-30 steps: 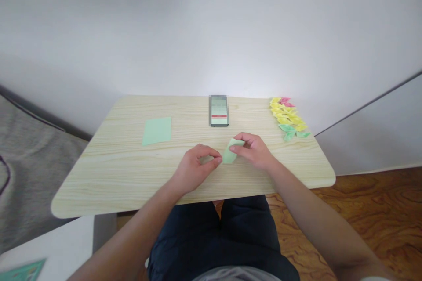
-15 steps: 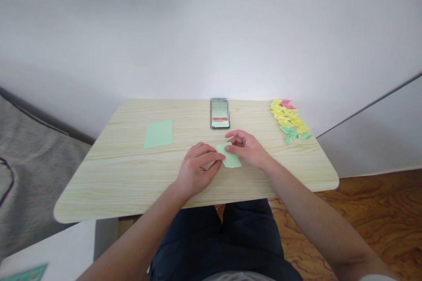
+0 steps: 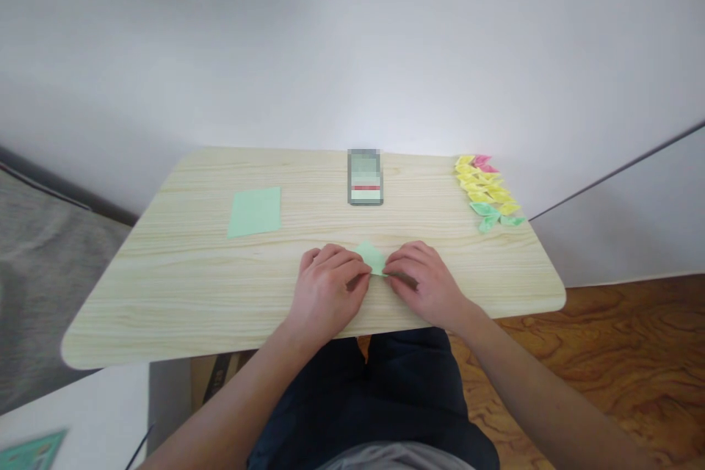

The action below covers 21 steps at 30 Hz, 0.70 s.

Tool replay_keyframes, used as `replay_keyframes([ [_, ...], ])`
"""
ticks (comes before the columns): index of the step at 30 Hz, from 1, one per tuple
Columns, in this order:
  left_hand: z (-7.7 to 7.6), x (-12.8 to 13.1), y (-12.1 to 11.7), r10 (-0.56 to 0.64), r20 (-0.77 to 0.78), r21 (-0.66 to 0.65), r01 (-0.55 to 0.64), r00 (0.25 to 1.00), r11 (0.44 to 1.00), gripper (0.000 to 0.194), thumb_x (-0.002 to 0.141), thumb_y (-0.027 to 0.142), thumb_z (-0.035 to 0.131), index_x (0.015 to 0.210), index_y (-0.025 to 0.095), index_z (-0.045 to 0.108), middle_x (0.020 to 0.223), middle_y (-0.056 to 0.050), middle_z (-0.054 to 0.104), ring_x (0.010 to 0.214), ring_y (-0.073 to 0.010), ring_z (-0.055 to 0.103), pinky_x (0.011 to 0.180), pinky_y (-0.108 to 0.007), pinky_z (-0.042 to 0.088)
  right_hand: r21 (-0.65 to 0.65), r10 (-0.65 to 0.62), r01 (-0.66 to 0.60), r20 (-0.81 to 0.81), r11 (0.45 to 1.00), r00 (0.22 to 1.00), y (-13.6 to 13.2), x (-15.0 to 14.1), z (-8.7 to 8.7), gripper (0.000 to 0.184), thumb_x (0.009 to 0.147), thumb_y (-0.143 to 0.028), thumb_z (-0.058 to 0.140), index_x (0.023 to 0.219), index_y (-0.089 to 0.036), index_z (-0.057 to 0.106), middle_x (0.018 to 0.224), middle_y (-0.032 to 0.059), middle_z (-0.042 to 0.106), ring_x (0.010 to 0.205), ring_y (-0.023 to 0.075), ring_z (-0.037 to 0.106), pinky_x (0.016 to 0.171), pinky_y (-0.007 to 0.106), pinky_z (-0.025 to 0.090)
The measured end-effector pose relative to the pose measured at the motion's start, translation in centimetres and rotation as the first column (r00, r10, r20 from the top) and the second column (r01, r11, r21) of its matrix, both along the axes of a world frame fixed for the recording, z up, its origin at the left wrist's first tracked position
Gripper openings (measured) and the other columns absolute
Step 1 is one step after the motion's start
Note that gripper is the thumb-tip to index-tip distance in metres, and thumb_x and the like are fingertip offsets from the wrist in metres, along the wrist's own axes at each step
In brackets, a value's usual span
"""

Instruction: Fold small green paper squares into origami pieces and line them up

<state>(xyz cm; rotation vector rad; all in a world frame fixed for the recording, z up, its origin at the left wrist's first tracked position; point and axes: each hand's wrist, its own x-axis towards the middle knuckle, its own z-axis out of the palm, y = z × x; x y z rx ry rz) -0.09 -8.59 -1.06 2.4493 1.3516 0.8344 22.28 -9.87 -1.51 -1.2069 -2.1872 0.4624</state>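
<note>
A small folded piece of green paper (image 3: 371, 255) lies near the front of the light wood table (image 3: 181, 279), its upper corner pointing away from me. My left hand (image 3: 333, 283) pinches its left corner between thumb and fingers. At the right corner, my right hand (image 3: 421, 275) pinches the paper in the same way. Fingers cover both ends, so only the middle and the top corner show. To the left lies a flat green paper sheet (image 3: 255, 211), apart from my hands.
A phone (image 3: 365, 176) lies at the back middle of the table, its screen blurred. Folded paper pieces in yellow (image 3: 485, 187), pink (image 3: 485, 163) and green (image 3: 489, 217) sit at the right edge. A white surface (image 3: 82, 411) stands lower left, beside grey fabric (image 3: 38, 272).
The green paper has been turned so a corner points away and looks smaller. My right hand has come down from its upper part to the right corner. The camera view has shifted slightly.
</note>
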Motion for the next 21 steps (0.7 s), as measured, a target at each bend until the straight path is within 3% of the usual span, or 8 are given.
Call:
replay_keyframes([
  [9, -0.04, -0.19, -0.12, 0.032, 0.037, -0.023, -0.031, 0.999, 0.999, 0.010, 0.091, 0.025, 0.067, 0.091, 0.027, 0.077, 0.103, -0.003, 0.076, 0.104, -0.0243, 0.061, 0.092, -0.045, 0.042, 0.005, -0.035, 0.036, -0.016, 0.999, 0.999, 0.20, -0.05, 0.01, 0.008, 0.095, -0.022, 0.063, 0.098, -0.025, 0.070, 0.103, 0.0053, 0.074, 0.101, 0.0249, 0.062, 0.092, 0.045, 0.048],
  [15, -0.13, -0.30, -0.14, 0.010, 0.050, 0.004, -0.010, 0.999, 1.000, 0.012, 0.093, 0.026, 0.066, 0.088, 0.027, 0.077, 0.097, -0.003, 0.077, 0.100, -0.0245, 0.062, 0.091, -0.046, 0.041, 0.005, -0.062, 0.062, -0.024, 0.998, 0.998, -0.11, -0.29, 0.26, 0.013, 0.094, -0.027, 0.067, 0.106, -0.026, 0.071, 0.104, 0.0058, 0.073, 0.103, 0.0256, 0.062, 0.094, 0.045, 0.048],
  [21, 0.07, -0.26, -0.30, -0.019, 0.032, -0.015, 0.020, 0.999, 1.000, 0.013, 0.094, 0.025, 0.064, 0.093, 0.028, 0.077, 0.099, -0.001, 0.078, 0.101, -0.0235, 0.062, 0.093, -0.046, 0.041, 0.029, -0.018, 0.019, -0.030, 0.999, 0.999, -0.48, -0.61, 0.58, 0.012, 0.097, -0.025, 0.062, 0.105, -0.027, 0.071, 0.102, 0.0036, 0.075, 0.104, 0.0237, 0.063, 0.098, 0.045, 0.047],
])
